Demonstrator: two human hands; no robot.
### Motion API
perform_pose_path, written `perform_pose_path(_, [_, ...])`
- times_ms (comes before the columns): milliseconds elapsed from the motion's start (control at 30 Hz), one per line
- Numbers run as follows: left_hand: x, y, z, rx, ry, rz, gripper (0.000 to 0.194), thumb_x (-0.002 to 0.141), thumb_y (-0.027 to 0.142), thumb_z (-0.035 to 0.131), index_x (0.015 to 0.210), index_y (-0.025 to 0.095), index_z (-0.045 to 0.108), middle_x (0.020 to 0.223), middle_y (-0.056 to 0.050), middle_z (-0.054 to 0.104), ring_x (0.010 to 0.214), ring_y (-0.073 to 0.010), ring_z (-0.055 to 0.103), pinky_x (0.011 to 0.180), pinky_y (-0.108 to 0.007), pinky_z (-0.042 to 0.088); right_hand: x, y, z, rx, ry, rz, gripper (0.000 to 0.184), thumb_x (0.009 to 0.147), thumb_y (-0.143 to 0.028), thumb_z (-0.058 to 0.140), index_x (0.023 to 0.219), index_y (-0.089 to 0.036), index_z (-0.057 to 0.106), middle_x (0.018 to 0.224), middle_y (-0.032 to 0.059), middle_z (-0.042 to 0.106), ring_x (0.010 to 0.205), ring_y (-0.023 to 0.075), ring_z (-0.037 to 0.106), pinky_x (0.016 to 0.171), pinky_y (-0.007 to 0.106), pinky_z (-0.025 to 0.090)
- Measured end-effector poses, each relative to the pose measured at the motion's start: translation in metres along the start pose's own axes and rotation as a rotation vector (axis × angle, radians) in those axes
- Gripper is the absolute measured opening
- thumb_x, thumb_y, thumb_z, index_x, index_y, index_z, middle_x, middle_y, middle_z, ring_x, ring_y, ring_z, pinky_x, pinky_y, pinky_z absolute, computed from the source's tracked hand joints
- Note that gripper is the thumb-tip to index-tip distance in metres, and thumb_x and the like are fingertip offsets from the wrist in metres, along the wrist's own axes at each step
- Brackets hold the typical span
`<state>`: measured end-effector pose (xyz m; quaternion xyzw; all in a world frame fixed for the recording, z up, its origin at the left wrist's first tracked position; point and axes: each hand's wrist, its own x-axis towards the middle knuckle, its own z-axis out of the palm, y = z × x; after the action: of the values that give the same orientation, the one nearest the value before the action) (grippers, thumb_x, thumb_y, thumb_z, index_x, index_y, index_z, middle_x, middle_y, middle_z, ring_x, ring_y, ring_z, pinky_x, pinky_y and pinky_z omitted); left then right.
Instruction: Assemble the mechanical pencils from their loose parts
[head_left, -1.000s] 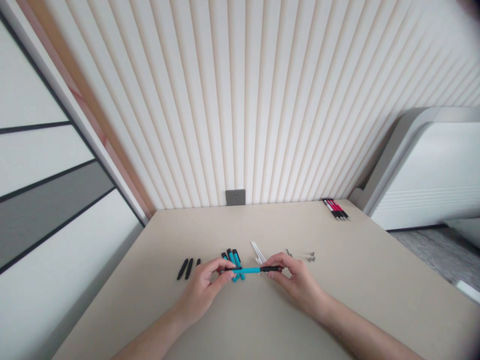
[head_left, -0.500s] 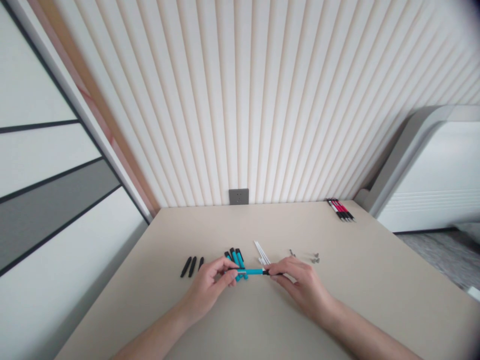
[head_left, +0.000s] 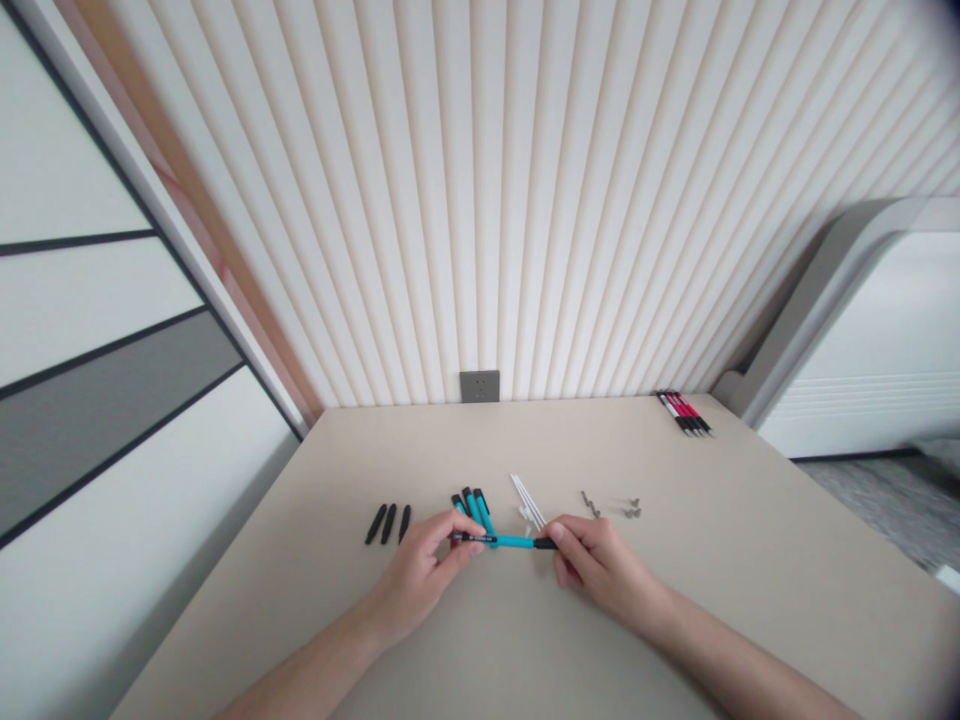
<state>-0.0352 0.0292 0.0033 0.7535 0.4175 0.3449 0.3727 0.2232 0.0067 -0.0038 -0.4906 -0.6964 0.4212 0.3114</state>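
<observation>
While two hands (head_left: 429, 562) (head_left: 604, 568) hold one pen (head_left: 514, 542), perhaps three white sticks (head_left: 528, 500) lie behind.

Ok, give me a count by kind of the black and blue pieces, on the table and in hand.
Black grips, loose, in view: 3
Blue barrels with black tops, on the table: 3
Blue pen, between left hand and right hand: 1
Total: 7

Behind the teal barrels (head_left: 483, 508), bare tabletop (head_left: 405, 445) ran open to the wall (head_left: 375, 250); black grips (head_left: 388, 524) obstructed their left; white rods (head_left: 526, 498), springs (head_left: 590, 503) and metal bits (head_left: 634, 512) their right; left hand (head_left: 431, 562), pen (head_left: 514, 542) and right hand (head_left: 600, 562) barred their near side.
</observation>
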Motion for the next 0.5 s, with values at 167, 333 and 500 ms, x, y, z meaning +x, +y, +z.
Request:
perform_pose_path(167, [0.0008, 0.0022, -0.0014, 0.015, 0.032, -0.056, 0.015, 0.091, 0.033, 0.06, 0.093, 0.02, 0.067, 0.087, -0.002, 0.069, 0.081, -0.017, 0.063, 0.074, -0.025, 0.046, -0.0003, -0.004, -0.0019, 0.028, -0.023, -0.072, 0.038, 0.098, -0.045, 0.042, 0.097, -0.018, 0.069, 0.068, 0.0006, 0.062, 0.059, 0.0122, 0.05, 0.053, 0.022, 0.036])
perform_pose_path(333, [-0.0002, -0.0008, -0.0004, -0.017, 0.03, -0.06, 0.015, 0.09, 0.033, 0.062, 0.094, 0.02, 0.067, 0.089, -0.002, 0.07, 0.084, -0.0173, 0.063, 0.078, -0.026, 0.046, 0.001, -0.0006, -0.001, -0.004, 0.029, -0.078, 0.029, 0.095, -0.038, 0.05, 0.114, -0.022, 0.065, 0.085, 0.0031, 0.069, 0.074, 0.0163, 0.058, 0.062, 0.025, 0.042])
perform_pose_path(500, [0.0001, -0.0034, 0.0003, -0.027, 0.059, -0.091, 0.018, 0.091, 0.035, 0.06, 0.095, 0.019, 0.066, 0.088, -0.003, 0.07, 0.083, -0.0181, 0.063, 0.076, -0.027, 0.047, 0.0031, -0.0002, -0.0006, -0.027, 0.126, -0.099, 0.026, 0.089, -0.034, 0.058, 0.111, -0.021, 0.063, 0.096, 0.0047, 0.07, 0.078, 0.0167, 0.058, 0.071, 0.027, 0.046])
